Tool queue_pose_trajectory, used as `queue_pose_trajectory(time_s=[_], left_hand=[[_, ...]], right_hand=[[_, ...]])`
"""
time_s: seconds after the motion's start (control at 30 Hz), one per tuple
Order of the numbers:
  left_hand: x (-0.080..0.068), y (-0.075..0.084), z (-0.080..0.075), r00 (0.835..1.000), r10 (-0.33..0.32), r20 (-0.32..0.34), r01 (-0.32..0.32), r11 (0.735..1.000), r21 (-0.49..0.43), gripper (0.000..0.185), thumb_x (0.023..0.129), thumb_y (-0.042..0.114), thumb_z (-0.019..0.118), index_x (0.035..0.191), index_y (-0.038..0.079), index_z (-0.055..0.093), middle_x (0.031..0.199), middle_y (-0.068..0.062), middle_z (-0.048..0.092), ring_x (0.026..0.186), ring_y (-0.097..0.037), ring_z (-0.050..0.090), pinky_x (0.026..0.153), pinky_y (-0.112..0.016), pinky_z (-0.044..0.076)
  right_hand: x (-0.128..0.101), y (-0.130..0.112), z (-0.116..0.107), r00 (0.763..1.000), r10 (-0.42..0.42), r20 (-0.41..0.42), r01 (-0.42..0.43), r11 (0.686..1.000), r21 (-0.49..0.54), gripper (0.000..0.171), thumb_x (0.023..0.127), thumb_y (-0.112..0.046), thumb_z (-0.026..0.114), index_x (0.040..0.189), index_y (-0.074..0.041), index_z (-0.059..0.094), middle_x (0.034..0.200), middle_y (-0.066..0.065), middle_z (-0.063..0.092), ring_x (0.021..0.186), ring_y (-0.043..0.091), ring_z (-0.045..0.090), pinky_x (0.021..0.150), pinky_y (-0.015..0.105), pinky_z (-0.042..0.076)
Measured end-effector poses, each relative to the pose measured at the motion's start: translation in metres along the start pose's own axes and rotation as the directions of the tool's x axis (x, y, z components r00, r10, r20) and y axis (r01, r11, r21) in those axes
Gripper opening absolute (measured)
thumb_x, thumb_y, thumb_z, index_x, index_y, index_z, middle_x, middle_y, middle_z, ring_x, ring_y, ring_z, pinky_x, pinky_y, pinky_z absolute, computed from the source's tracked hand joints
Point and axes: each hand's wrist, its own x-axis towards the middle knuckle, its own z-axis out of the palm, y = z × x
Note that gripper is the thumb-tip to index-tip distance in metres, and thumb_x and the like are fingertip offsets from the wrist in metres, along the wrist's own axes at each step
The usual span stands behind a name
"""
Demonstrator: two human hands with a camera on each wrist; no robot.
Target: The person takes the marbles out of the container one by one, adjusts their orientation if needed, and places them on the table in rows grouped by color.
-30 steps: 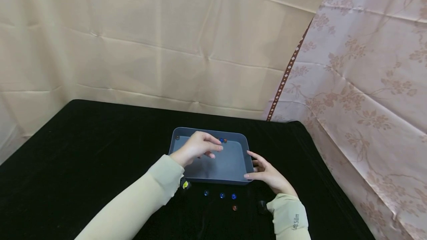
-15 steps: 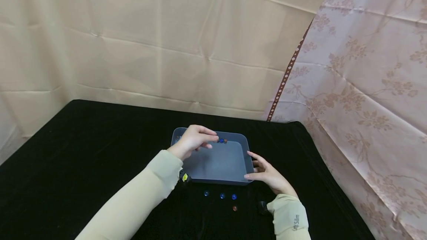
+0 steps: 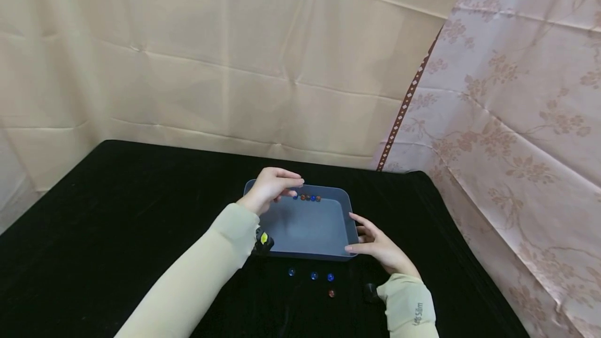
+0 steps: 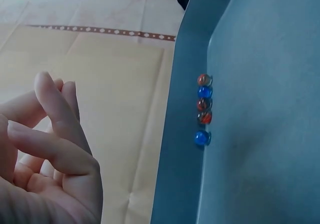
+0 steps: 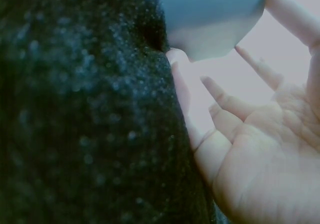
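**Inspector:** Head view first. What is on the black cloth (image 3: pixel 117 213)?

**Assistant:** A grey-blue tray (image 3: pixel 307 231), rectangular, shallow, with rounded corners and a smooth matt floor. It sits near the front middle of the cloth. A row of five marbles (image 3: pixel 307 197), blue and reddish, lies against its far wall. Four loose marbles (image 3: pixel 312 278) lie on the cloth just in front of the tray.

**Inspector:** The hands?

**Assistant:** The left hand (image 3: pixel 272 188) hangs over the tray's far left corner, fingers loosely bent, grasping nothing. The right hand (image 3: pixel 377 246) rests at the near right corner, fingers straight, thumb and fingertips against the wall.

**Inspector:** Left wrist view.

**Assistant:** The tray (image 4: pixel 260 134) fills the right side, its wall rising as a darker band. The marbles (image 4: pixel 203 109) sit in one line, touching the wall: red, blue, two reddish, then a blue one slightly apart. The left hand (image 4: pixel 42 154) is beside the tray, not touching it, fingers relaxed and curled, palm empty.

**Inspector:** Right wrist view.

**Assistant:** Blurred. The tray (image 5: pixel 210 14) shows as one rounded corner at the top. The right hand (image 5: pixel 260 149) is spread, released, fingers extended toward that corner; one fingertip meets the wall's lower edge. The cloth (image 5: pixel 75 109) fills the left.
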Motion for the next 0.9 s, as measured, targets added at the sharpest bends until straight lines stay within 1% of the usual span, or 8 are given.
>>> queue_pose_trajectory(time_s=[0.17,0.23,0.43,0.53,0.6,0.67,0.8,0.9], left_hand=[[0.011,-0.003,-0.004,0.999,-0.019,-0.03,0.018,0.999,-0.032,0.025,0.09,0.023,0.074,0.112,0.012,0.073,0.111,-0.007,0.075,0.069,-0.009,0.069,0.052,-0.019,0.034],[0.014,-0.004,-0.005,0.999,-0.026,-0.043,0.024,0.998,-0.052,0.024,0.09,0.022,0.074,0.112,0.012,0.073,0.112,-0.007,0.075,0.071,-0.009,0.07,0.05,-0.018,0.034],[0.019,-0.009,-0.005,0.996,-0.052,-0.073,0.047,0.997,-0.066,0.023,0.091,0.022,0.072,0.112,0.011,0.073,0.114,-0.008,0.074,0.07,-0.007,0.069,0.049,-0.016,0.033],[0.02,-0.011,-0.002,0.995,-0.063,-0.078,0.058,0.996,-0.062,0.024,0.091,0.023,0.073,0.111,0.011,0.074,0.114,-0.009,0.074,0.075,-0.012,0.071,0.05,-0.016,0.035],[0.021,-0.013,-0.001,0.994,-0.061,-0.091,0.055,0.996,-0.065,0.024,0.091,0.023,0.073,0.111,0.011,0.074,0.113,-0.009,0.074,0.079,-0.015,0.072,0.051,-0.016,0.037],[0.022,-0.014,0.001,0.993,-0.048,-0.108,0.041,0.997,-0.061,0.024,0.091,0.023,0.073,0.111,0.01,0.073,0.114,-0.01,0.074,0.081,-0.017,0.073,0.052,-0.017,0.038],[0.026,-0.019,0.0,0.989,-0.023,-0.147,0.015,0.998,-0.054,0.025,0.092,0.021,0.072,0.113,0.007,0.073,0.115,-0.013,0.073,0.074,-0.013,0.072,0.054,-0.018,0.038],[0.03,-0.023,-0.002,0.985,-0.026,-0.168,0.017,0.998,-0.053,0.025,0.091,0.019,0.072,0.112,0.006,0.073,0.115,-0.014,0.073,0.07,-0.011,0.071,0.052,-0.017,0.037]], right_hand=[[-0.001,0.0,0.0,1.0,0.009,-0.011,-0.009,1.0,-0.013,0.079,0.089,-0.015,0.071,0.156,-0.02,0.027,0.148,0.027,0.036,0.112,0.028,0.057,0.099,0.044,0.046],[-0.002,0.0,0.0,1.0,0.013,-0.015,-0.013,1.0,-0.017,0.079,0.089,-0.015,0.071,0.155,-0.02,0.028,0.147,0.026,0.037,0.112,0.028,0.058,0.1,0.044,0.046],[-0.001,-0.002,0.0,1.0,0.017,-0.007,-0.017,1.0,-0.013,0.078,0.09,-0.015,0.07,0.156,-0.021,0.027,0.148,0.027,0.036,0.11,0.027,0.059,0.099,0.044,0.047],[-0.001,-0.003,-0.001,1.0,0.019,-0.006,-0.02,1.0,-0.009,0.078,0.09,-0.015,0.07,0.156,-0.021,0.027,0.148,0.027,0.036,0.11,0.026,0.059,0.099,0.043,0.047],[-0.001,-0.003,-0.002,1.0,0.016,-0.006,-0.017,1.0,-0.009,0.078,0.09,-0.015,0.069,0.156,-0.021,0.027,0.148,0.027,0.037,0.11,0.027,0.059,0.099,0.043,0.047],[-0.001,-0.003,-0.002,1.0,0.015,-0.008,-0.015,1.0,-0.011,0.078,0.09,-0.015,0.069,0.156,-0.021,0.027,0.147,0.027,0.037,0.11,0.027,0.059,0.099,0.043,0.047],[0.0,-0.001,-0.002,1.0,0.017,-0.013,-0.017,1.0,-0.012,0.078,0.09,-0.016,0.07,0.155,-0.021,0.028,0.147,0.026,0.037,0.11,0.027,0.059,0.099,0.043,0.047],[0.0,0.0,-0.001,1.0,0.009,-0.009,-0.009,1.0,-0.008,0.079,0.089,-0.015,0.071,0.155,-0.02,0.028,0.147,0.026,0.036,0.11,0.026,0.059,0.098,0.041,0.047]])
